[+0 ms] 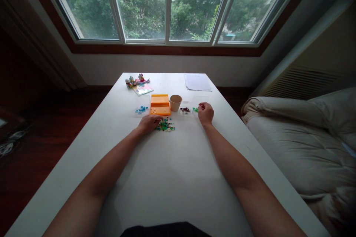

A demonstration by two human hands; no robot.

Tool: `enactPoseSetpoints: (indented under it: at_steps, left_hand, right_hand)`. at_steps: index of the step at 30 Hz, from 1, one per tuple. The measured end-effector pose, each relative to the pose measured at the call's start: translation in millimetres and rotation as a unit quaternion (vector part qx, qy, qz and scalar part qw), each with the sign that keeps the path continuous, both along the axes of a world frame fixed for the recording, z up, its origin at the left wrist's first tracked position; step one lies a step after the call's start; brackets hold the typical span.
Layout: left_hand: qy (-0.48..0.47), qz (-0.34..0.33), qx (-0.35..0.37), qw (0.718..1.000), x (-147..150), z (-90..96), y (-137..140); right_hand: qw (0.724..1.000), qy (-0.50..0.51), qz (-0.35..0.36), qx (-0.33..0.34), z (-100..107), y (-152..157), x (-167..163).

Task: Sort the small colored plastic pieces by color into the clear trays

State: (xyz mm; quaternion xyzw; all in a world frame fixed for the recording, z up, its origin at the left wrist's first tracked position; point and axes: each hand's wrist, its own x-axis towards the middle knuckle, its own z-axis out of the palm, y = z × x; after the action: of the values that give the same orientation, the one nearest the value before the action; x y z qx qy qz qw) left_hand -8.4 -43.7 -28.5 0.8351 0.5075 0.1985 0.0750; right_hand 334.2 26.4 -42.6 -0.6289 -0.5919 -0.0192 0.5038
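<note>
A mixed pile of tiny building bricks (pixel 166 124), green, blue, yellow and dark, lies on the white table. My left hand (pixel 150 123) rests at the pile's left edge, its fingers bent together; anything between the fingertips is too small to make out. My right hand (pixel 206 113) is over a clear box at the right with green bricks (pixel 195 109) in it. Its thumb and fingers are pinched, and what they hold is hidden. Dark brown bricks (pixel 185 110) sit in the clear box beside it. Blue bricks (pixel 141 109) are in a clear box at the left.
An orange open case (pixel 160 104) holding a few pale bricks and a brown paper cup (pixel 175 103) stand behind the pile. Small colourful figures (pixel 137 80), a pastel card (pixel 144 89) and paper sheets (pixel 197 82) lie at the table's far end. A sofa (pixel 300 144) is at the right.
</note>
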Motion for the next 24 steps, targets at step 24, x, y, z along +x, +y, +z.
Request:
enactPoseSetpoints:
  at_steps: [24]
  left_hand:
    - [-0.014, 0.013, -0.016, 1.0, 0.1, 6.4, -3.0]
  right_hand:
    - [0.988, -0.009, 0.151, -0.014, 10.3, -26.5, -38.7]
